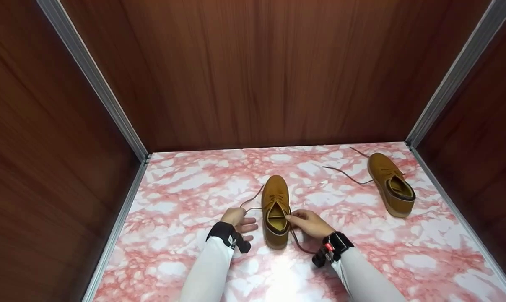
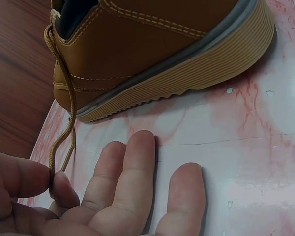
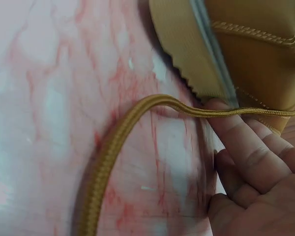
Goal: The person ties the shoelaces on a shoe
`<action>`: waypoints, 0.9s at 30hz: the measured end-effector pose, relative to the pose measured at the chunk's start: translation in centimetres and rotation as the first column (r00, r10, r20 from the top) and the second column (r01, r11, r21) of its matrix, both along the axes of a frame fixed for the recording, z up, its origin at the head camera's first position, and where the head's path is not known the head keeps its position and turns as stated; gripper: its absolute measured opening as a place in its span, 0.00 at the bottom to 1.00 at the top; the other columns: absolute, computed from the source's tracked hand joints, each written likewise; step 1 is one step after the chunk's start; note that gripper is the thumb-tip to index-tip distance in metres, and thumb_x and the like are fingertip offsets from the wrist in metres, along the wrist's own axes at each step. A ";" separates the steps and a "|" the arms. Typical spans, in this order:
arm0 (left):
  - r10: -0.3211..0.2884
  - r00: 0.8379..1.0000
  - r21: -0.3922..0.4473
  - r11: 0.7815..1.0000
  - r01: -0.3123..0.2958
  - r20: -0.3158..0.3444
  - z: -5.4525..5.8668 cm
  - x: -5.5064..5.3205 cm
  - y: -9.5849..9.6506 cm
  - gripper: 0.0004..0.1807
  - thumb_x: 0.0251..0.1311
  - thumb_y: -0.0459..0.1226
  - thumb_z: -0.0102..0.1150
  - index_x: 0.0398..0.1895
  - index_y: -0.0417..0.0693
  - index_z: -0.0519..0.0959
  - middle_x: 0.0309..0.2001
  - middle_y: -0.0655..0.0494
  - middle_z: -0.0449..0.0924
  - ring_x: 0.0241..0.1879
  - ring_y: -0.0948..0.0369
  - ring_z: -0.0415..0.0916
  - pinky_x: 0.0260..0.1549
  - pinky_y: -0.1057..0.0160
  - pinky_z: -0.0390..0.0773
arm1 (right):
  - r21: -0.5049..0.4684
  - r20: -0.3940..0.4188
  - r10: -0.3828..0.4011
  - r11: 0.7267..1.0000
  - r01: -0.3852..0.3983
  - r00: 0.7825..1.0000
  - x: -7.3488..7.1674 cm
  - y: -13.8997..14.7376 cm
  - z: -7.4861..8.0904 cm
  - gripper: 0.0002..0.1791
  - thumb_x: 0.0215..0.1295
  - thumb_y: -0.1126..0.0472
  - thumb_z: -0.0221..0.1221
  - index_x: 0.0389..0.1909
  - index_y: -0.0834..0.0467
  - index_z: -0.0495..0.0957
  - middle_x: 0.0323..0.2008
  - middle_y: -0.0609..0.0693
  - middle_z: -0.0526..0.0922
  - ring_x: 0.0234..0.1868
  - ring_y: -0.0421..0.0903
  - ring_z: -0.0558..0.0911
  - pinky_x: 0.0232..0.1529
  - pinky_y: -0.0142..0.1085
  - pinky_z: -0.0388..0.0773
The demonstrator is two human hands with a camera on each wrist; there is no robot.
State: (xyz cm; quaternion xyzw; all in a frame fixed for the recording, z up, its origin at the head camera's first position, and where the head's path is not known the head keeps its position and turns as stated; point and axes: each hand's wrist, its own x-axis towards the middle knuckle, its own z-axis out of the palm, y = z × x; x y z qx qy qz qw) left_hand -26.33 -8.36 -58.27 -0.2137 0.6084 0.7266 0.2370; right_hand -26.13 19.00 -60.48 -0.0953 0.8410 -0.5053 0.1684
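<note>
A tan lace-up shoe (image 1: 275,188) stands upright on the table, toe away from me, between both hands. To its left, my left hand (image 1: 238,220) pinches one shoelace (image 2: 64,93) between thumb and index finger. Its other fingers (image 2: 137,182) extend apart from the shoe's side. My right hand (image 1: 309,223) is at the right edge of the shoe's opening, holding the other lace (image 3: 162,101) at the fingers. That lace's loose part curves down onto the table. In the right wrist view the thumb is hidden.
A second tan shoe (image 1: 389,182) stands at the right, its loose laces (image 1: 345,173) trailing left on the table. The red-and-white marbled tabletop (image 1: 185,247) is bounded by brown wood-grain panels (image 1: 244,75) at the back and both sides, with grey metal corner strips.
</note>
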 end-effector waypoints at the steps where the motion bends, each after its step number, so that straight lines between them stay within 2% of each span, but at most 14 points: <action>1: 0.001 1.000 -0.001 1.000 -0.001 -0.002 0.0 0.0 0.0 0.32 0.74 0.37 0.35 0.80 0.42 0.52 0.69 0.31 0.74 0.63 0.39 0.80 0.58 0.29 0.78 | -0.012 0.003 0.010 1.000 -0.010 1.000 -0.1 0.0 0.1 0.26 0.76 0.42 0.57 0.54 0.63 0.82 0.44 0.53 0.90 0.48 0.49 0.88 0.63 0.46 0.78; 7: -0.003 1.000 0.005 1.000 0.003 -0.004 0.0 0.0 -0.1 0.33 0.74 0.37 0.35 0.80 0.41 0.51 0.69 0.30 0.73 0.64 0.38 0.79 0.58 0.29 0.77 | -0.042 -0.006 0.041 0.998 -0.041 0.999 -0.3 0.2 0.4 0.23 0.78 0.49 0.55 0.56 0.66 0.79 0.45 0.60 0.90 0.49 0.56 0.88 0.60 0.46 0.79; 11: -0.004 1.000 0.012 1.000 0.004 0.000 0.1 0.1 0.0 0.33 0.74 0.37 0.36 0.81 0.40 0.51 0.70 0.30 0.72 0.66 0.38 0.78 0.59 0.30 0.77 | -0.077 -0.006 0.055 0.995 -0.056 0.998 -0.3 0.5 0.6 0.21 0.77 0.56 0.57 0.59 0.69 0.76 0.42 0.67 0.88 0.44 0.63 0.89 0.56 0.48 0.83; 13: -0.002 1.000 0.014 1.000 0.002 -0.003 0.1 0.1 0.0 0.33 0.74 0.37 0.36 0.81 0.40 0.50 0.70 0.29 0.72 0.66 0.38 0.78 0.59 0.30 0.77 | -0.070 -0.011 0.062 0.996 -0.063 0.998 -0.2 0.6 1.2 0.21 0.74 0.60 0.58 0.60 0.70 0.75 0.37 0.68 0.88 0.39 0.63 0.89 0.52 0.44 0.84; 18: -0.003 1.000 0.016 1.000 0.003 -0.004 0.2 0.2 0.0 0.33 0.74 0.37 0.35 0.81 0.40 0.51 0.69 0.30 0.73 0.65 0.38 0.78 0.59 0.30 0.77 | 0.058 -0.060 0.074 0.996 -0.071 0.995 -0.5 1.5 1.4 0.19 0.68 0.64 0.61 0.56 0.69 0.77 0.31 0.67 0.86 0.32 0.58 0.88 0.41 0.34 0.80; 19: -0.004 1.000 0.015 1.000 0.004 -0.005 0.2 0.2 -0.1 0.33 0.74 0.37 0.35 0.80 0.40 0.51 0.69 0.30 0.73 0.65 0.38 0.79 0.59 0.30 0.77 | 0.086 -0.070 0.075 0.994 -0.069 0.995 -0.8 1.9 1.0 0.18 0.68 0.63 0.62 0.55 0.69 0.77 0.32 0.67 0.86 0.32 0.59 0.87 0.40 0.34 0.79; 21: -0.001 1.000 0.017 1.000 0.001 -0.003 0.2 0.2 -0.1 0.32 0.74 0.37 0.35 0.80 0.40 0.51 0.69 0.30 0.73 0.65 0.38 0.79 0.59 0.30 0.77 | 0.147 -0.092 0.072 0.987 -0.058 0.993 -0.8 2.4 1.2 0.16 0.67 0.64 0.63 0.52 0.67 0.79 0.29 0.62 0.86 0.30 0.53 0.86 0.40 0.35 0.78; 24: -0.005 1.000 0.024 1.000 0.005 -0.003 0.2 0.1 -0.1 0.33 0.75 0.38 0.36 0.81 0.40 0.49 0.70 0.30 0.72 0.65 0.38 0.78 0.60 0.30 0.77 | 0.254 -0.136 0.068 0.967 -0.032 0.988 -0.9 3.6 1.5 0.11 0.67 0.64 0.64 0.47 0.64 0.81 0.27 0.54 0.84 0.29 0.45 0.82 0.38 0.35 0.77; 27: -0.011 1.000 0.021 1.000 0.011 -0.004 0.1 0.1 -0.2 0.33 0.75 0.38 0.36 0.81 0.41 0.49 0.70 0.30 0.72 0.65 0.38 0.78 0.60 0.30 0.77 | 0.356 -0.172 0.071 0.934 -0.005 0.982 -1.2 4.8 1.8 0.07 0.64 0.64 0.65 0.42 0.60 0.83 0.27 0.48 0.81 0.31 0.40 0.78 0.37 0.35 0.74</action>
